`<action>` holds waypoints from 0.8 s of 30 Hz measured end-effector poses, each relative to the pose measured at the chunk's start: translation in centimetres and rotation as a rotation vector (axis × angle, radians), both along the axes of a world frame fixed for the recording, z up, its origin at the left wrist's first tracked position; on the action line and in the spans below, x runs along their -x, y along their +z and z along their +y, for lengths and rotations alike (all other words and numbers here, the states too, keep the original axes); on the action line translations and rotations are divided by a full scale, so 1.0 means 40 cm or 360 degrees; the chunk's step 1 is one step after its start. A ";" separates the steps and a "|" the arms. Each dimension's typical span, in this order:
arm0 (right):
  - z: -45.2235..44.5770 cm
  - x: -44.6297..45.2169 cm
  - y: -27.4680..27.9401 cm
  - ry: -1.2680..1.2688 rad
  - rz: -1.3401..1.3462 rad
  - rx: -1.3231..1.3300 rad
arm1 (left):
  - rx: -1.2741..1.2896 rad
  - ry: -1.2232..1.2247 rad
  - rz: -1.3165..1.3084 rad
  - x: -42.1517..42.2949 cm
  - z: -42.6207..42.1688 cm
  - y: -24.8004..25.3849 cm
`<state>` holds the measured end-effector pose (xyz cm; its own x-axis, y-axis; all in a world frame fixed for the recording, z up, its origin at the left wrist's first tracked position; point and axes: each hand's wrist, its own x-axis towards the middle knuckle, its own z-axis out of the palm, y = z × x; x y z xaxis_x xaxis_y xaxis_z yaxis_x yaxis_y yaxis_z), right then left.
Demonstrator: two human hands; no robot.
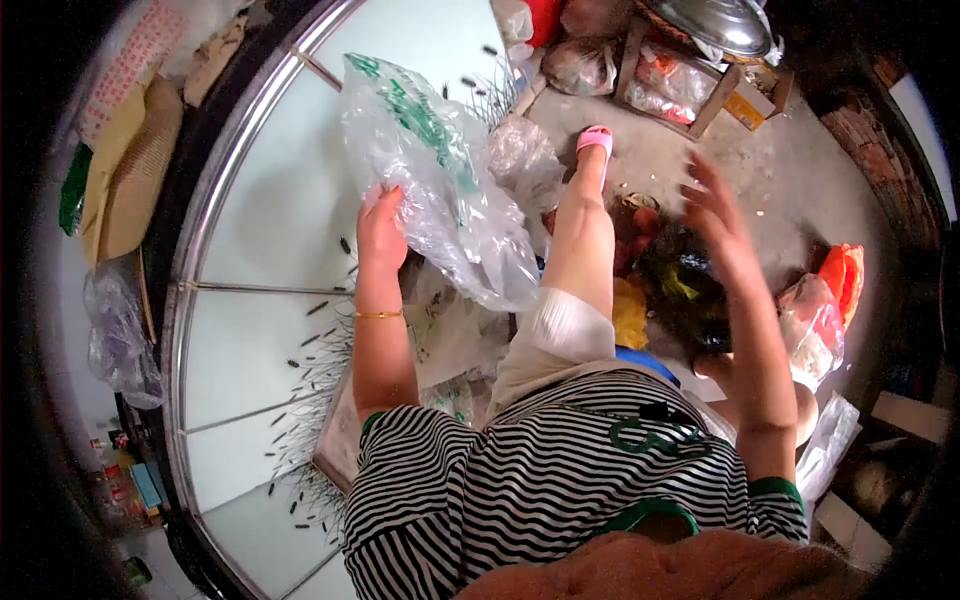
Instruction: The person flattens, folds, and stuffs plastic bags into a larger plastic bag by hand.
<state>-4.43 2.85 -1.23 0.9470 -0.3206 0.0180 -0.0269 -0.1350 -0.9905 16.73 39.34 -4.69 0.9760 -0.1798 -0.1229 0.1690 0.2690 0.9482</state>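
A clear plastic bag [450,190] with green printing hangs from my left hand [382,228], whose fingers are closed on its edge. The bag spreads up and to the right, in front of the pale tiled surface. My right hand [712,212] is raised over the floor on the right, slightly blurred, with its fingers apart and nothing in them. Below it lies a dark plastic bag [685,285] with something yellow-green showing. Another crumpled clear bag [522,150] sits just right of the held one.
Pale tiles [270,210] with a metal rim curve along the left. Boxes with bagged goods [668,82] stand at the top, near a metal lid [715,22]. An orange-red bag [842,278] lies at the right. A cardboard box edge [335,430] is beside my left elbow.
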 end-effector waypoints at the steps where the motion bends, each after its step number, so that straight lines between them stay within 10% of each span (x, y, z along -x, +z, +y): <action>1: 0.029 -0.043 0.001 0.0137 -0.0082 0.0017 | 0.0094 -0.0105 -0.0052 0.013 -0.029 0.040; 12: 0.201 -0.146 0.060 0.0245 -0.0651 -0.0237 | 0.0989 -0.0851 0.0118 0.161 -0.451 0.120; 16: -0.030 -0.066 0.035 -0.0370 -0.0273 0.0497 | 0.0896 -0.0873 0.0107 0.135 -0.513 0.131; 21: -0.220 0.043 0.069 -0.0838 -0.0085 0.1747 | 0.0231 -0.0606 -0.0947 0.212 -0.593 0.196; 24: -0.227 0.044 0.096 -0.0524 -0.0211 0.1423 | -0.0210 -0.1149 -0.1790 0.243 -0.710 0.131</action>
<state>-6.19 -6.24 2.61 0.7845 -0.3860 0.4854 -0.0935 -0.8473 -0.5228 7.00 10.94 0.54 0.2502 -0.7425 0.6214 -0.6491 0.3475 0.6766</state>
